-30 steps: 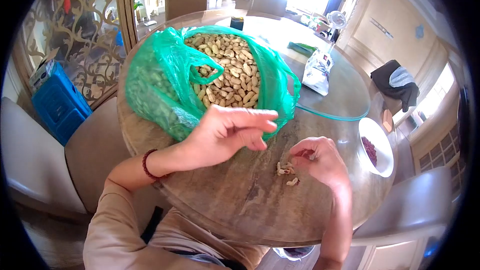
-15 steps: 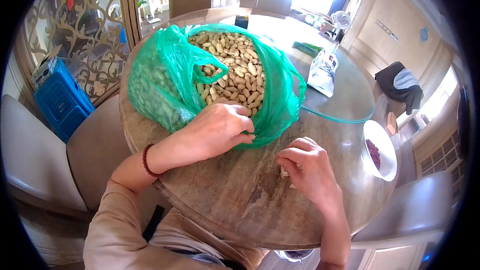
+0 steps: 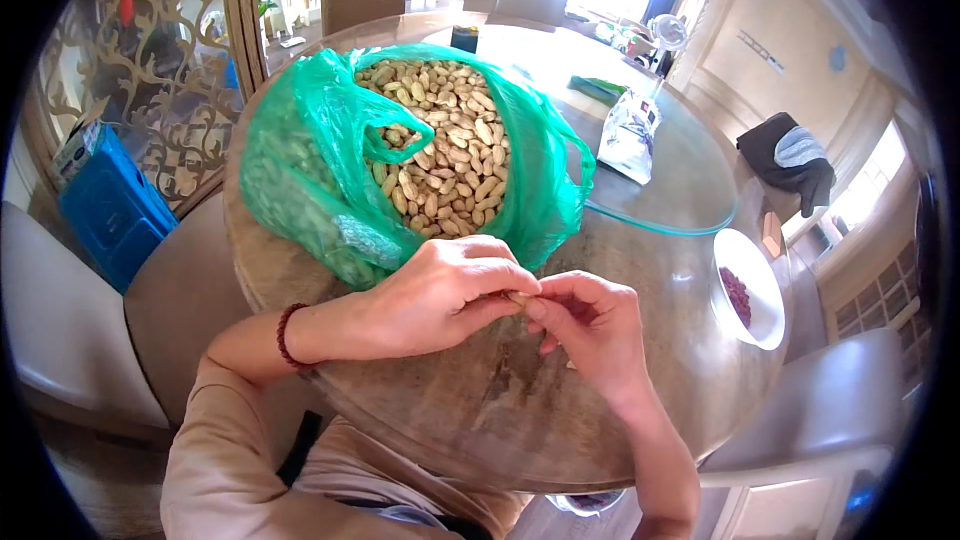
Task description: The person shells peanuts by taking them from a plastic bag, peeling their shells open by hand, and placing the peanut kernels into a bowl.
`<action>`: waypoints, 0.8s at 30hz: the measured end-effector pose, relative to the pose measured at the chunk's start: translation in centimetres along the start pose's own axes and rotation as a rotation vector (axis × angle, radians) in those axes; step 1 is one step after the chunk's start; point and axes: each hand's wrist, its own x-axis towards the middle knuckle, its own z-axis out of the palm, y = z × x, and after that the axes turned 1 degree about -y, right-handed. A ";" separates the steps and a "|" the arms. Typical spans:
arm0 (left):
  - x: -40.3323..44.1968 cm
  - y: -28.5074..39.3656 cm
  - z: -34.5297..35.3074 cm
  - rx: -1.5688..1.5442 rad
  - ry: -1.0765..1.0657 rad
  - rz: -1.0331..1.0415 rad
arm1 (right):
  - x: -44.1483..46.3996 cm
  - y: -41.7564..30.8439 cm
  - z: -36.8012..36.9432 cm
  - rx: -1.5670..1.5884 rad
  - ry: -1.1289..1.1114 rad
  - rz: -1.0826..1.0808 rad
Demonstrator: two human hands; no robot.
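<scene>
My left hand point(image 3: 448, 292), with a beaded bracelet point(image 3: 287, 337) at its wrist, pinches a peanut point(image 3: 519, 299) between thumb and fingers. Closed on the other end of that same peanut is my right hand point(image 3: 596, 328). Both hands meet just in front of a green plastic bag point(image 3: 312, 165) full of unshelled peanuts point(image 3: 440, 135). Part of the held peanut is hidden by my fingertips. A small shell bit point(image 3: 571, 365) shows on the table under my right hand.
The round table point(image 3: 420, 410) carries a glass turntable point(image 3: 690, 190) with a silver packet point(image 3: 630, 135) on it. At the right edge stands a white bowl point(image 3: 765, 295) with reddish kernels point(image 3: 735, 297). Chairs point(image 3: 85, 325) flank the table; a blue plastic stool point(image 3: 118, 202) is at left.
My left hand has moved from the bag's edge towards my right hand with a peanut. My right hand has risen off the shell pieces and now pinches it too.
</scene>
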 end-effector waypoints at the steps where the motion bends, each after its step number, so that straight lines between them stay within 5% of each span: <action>1: 0.1 0.3 0.0 -0.029 0.029 -0.034 | 0.0 -0.1 -0.1 -0.003 -0.001 0.000; 13: -0.3 -0.8 0.6 -0.711 0.079 -0.270 | 0.4 1.1 -0.1 0.629 -0.286 0.225; 24: -0.3 -0.8 0.7 -0.497 0.103 -0.151 | 0.4 1.7 0.5 0.460 -0.160 0.129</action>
